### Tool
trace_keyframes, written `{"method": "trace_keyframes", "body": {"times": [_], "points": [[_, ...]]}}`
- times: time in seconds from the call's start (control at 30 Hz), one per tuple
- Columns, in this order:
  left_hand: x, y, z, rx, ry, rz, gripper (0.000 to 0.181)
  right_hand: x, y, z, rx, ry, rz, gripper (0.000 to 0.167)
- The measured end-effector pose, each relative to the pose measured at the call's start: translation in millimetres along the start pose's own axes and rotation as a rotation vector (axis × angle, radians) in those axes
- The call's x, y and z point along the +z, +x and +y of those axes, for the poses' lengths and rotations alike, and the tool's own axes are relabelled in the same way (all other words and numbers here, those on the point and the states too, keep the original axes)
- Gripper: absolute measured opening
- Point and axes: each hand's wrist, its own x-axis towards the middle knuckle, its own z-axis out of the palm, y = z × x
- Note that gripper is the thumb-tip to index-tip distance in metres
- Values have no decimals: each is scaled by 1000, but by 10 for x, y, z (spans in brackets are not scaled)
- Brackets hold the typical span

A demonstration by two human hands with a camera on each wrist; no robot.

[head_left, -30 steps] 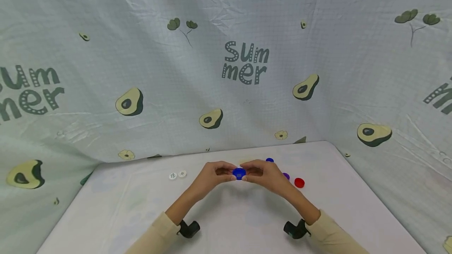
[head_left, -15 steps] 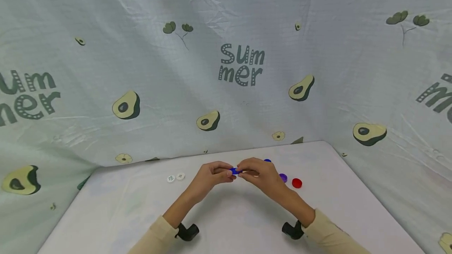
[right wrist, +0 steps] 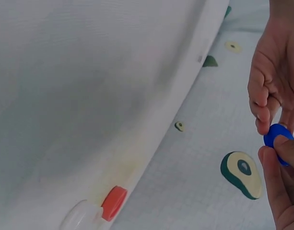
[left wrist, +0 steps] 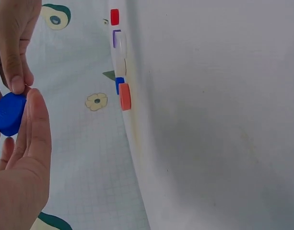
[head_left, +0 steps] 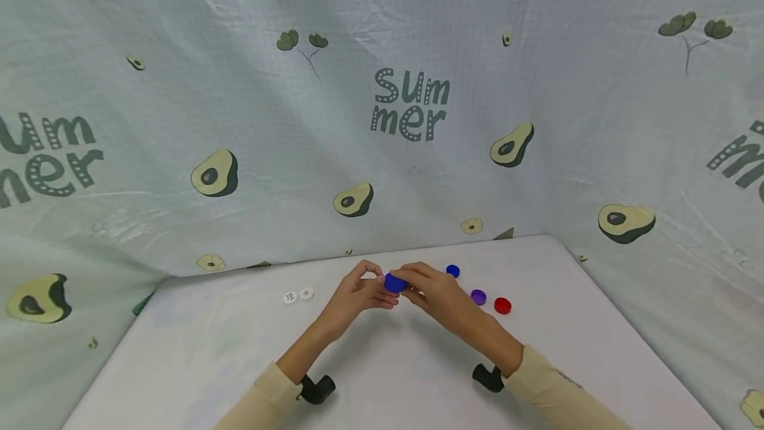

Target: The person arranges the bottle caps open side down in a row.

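Note:
A round blue bottle cap (head_left: 395,283) is held above the table between the two hands. My right hand (head_left: 438,290) pinches its edge; in the right wrist view the thumb lies across the blue cap (right wrist: 276,133). My left hand (head_left: 358,294) is right beside the cap, fingers extended and loosely spread below and next to it. In the left wrist view, the left hand's straight fingers (left wrist: 39,127) stand close against the blue cap (left wrist: 10,114); whether they bear any of it I cannot tell.
Behind the right hand lie another blue cap (head_left: 453,271), a purple cap (head_left: 479,297) and a red cap (head_left: 503,306). Two white discs (head_left: 298,295) lie to the left. An orange-red cap (left wrist: 125,97) appears in the left wrist view. A printed sheet (head_left: 286,151) hangs behind the table.
The blue cap was gripped by both hands, then turned edge-on. Now it is tilted with its outer face showing; the left fingers have loosened and spread while the right hand keeps hold.

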Motion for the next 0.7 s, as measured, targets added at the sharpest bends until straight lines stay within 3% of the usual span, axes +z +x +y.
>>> {"method": "trace_keyframes", "body": {"times": [0.2,0.4,0.53,0.7], "points": [[-59,-44,-6,59,24,13,25,36,68,-12,4,-4,8,49],[-87,-68,7,112,110,24,32,39,71,-49,162,36,19,50],[-92,-86,0,174,272,109,38,64,95,-54,236,92,31,47],[-83,-102,16,212,314,209,40,111,162,-38,244,171,35,42]]}}
